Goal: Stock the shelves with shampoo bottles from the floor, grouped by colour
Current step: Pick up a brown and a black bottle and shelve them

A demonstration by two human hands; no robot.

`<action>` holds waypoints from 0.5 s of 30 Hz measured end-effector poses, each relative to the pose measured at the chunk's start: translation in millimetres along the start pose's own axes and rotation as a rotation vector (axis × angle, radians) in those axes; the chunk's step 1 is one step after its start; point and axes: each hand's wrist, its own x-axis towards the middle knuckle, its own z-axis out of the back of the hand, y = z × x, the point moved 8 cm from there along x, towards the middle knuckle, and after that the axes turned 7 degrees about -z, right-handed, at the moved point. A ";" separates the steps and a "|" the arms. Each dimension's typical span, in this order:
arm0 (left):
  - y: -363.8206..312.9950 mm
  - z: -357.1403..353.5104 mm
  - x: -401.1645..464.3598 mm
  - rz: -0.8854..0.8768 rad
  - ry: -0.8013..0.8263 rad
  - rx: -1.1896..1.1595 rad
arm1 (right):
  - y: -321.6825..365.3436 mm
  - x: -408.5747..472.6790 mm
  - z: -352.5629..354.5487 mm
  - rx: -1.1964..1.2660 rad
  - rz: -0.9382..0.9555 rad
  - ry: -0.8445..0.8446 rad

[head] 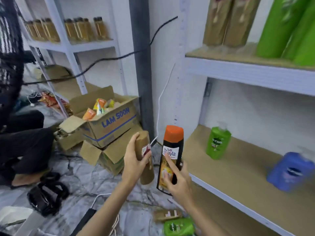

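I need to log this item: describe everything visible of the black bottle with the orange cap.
The black bottle is tall, glossy and plastic-looking, with an orange cap on top, a white label reading "Safi Shayla" and orange-gold artwork below. It is held nearly upright in the air beside the lower shelf, gripped by the right hand, whose index finger lies across its front.

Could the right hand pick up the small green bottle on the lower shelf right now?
Probably not yet: the right hand already grips the orange-capped bottle. The path across the shelf to the green bottle looks open.
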 end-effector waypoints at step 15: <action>-319.6 17.9 116.3 -0.253 0.045 -0.208 | 159.6 51.2 263.2 -0.206 -0.013 -0.301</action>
